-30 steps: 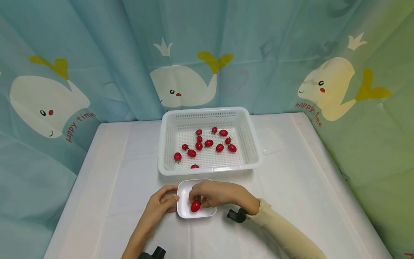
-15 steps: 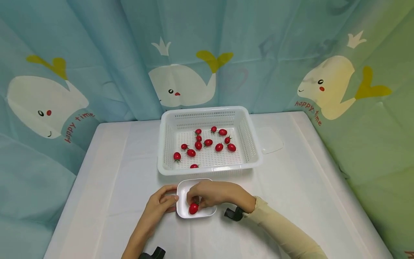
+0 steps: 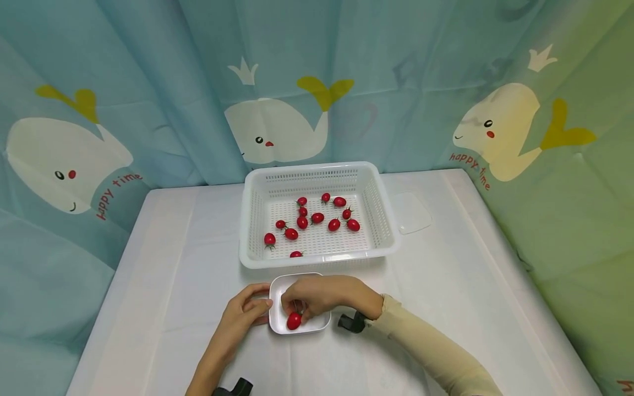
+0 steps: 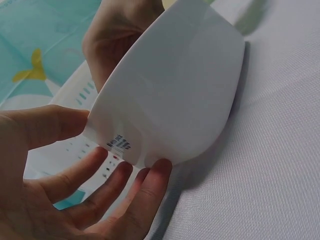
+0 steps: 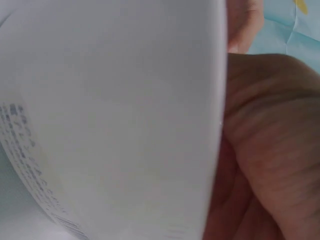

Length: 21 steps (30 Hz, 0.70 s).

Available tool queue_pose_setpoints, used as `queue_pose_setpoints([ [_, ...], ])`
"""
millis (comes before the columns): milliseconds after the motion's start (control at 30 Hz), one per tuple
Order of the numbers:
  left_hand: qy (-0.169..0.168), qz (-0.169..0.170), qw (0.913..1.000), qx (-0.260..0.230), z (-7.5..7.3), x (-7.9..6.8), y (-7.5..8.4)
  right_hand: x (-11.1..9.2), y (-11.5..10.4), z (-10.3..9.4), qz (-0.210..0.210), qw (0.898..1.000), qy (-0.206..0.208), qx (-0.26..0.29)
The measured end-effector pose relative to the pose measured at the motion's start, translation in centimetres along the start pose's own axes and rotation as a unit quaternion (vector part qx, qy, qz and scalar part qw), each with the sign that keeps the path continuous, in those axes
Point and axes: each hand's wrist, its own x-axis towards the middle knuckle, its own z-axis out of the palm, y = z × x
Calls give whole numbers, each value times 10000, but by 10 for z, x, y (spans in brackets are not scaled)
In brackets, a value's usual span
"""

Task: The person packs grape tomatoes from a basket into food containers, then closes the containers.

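On the near middle of the table sits a small white dish [image 3: 278, 289]. My left hand [image 3: 240, 314] grips its left end, with fingertips spread along the outer wall and rim in the left wrist view. Reaching in from the right, my right hand [image 3: 317, 297] pinches a red cherry tomato [image 3: 294, 320] by its stem end, low inside the dish. In the right wrist view the dish wall [image 5: 125, 120] hides the tomato and fingertips. Any other contents behind the right hand cannot be seen.
Behind the dish stands a white perforated basket [image 3: 319, 261] with several cherry tomatoes [image 3: 302, 222] scattered on its floor. A clear plastic lid [image 3: 413, 214] lies to the basket's right. A whale-print curtain [image 3: 396, 110] closes off the table's back.
My right hand and the cherry tomato have shifted slightly left and toward the near side within the dish. The left hand has stayed at the dish's left end.
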Motion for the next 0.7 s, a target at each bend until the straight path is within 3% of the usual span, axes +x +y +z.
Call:
queue_pose_setpoints([
  [200, 9, 5, 10000, 3, 0, 0, 0, 0, 1, 0, 10, 9999, -60, 89],
  [700, 193, -33, 9998, -15, 3, 0, 2, -19, -3, -16, -91, 9941, 253, 1052],
])
